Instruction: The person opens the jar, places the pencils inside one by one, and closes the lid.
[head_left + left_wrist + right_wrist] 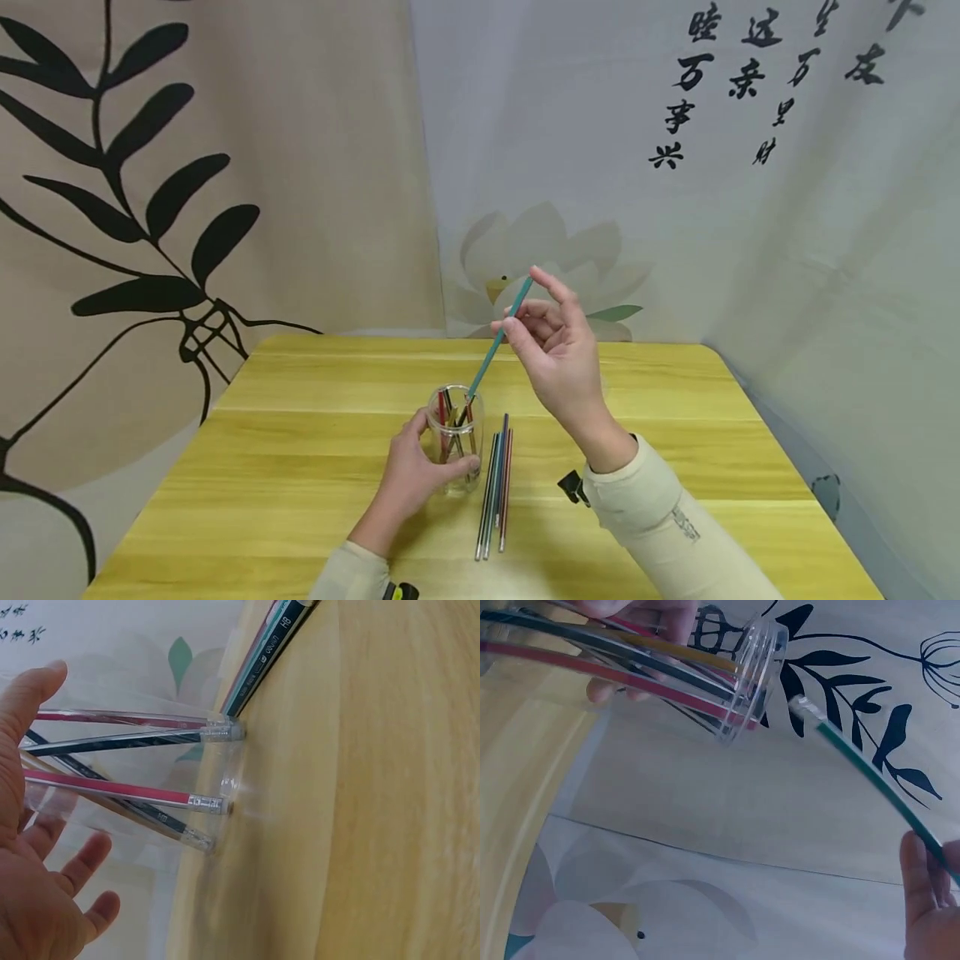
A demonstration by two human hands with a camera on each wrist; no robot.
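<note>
My left hand (408, 475) grips a clear jar (480, 425) that stands on the table. Inside it lean several pencils, red, dark and yellowish; the left wrist view shows one pink-red pencil (112, 784) with its eraser end down. Between thumb and fingers, my right hand (566, 362) pinches a green pencil (489, 357) above the jar, tilted, with the index fingertip at its upper end. Seen from the right wrist, the pencil's eraser end (806, 709) is just outside the jar's mouth, apart from the rim (778, 664).
Right of the jar, several more pencils (502, 467) lie side by side on the wooden table (300, 467). Behind the table hangs a cloth (337, 167) printed with plants and writing. A black clip (573, 487) sits at the right cuff.
</note>
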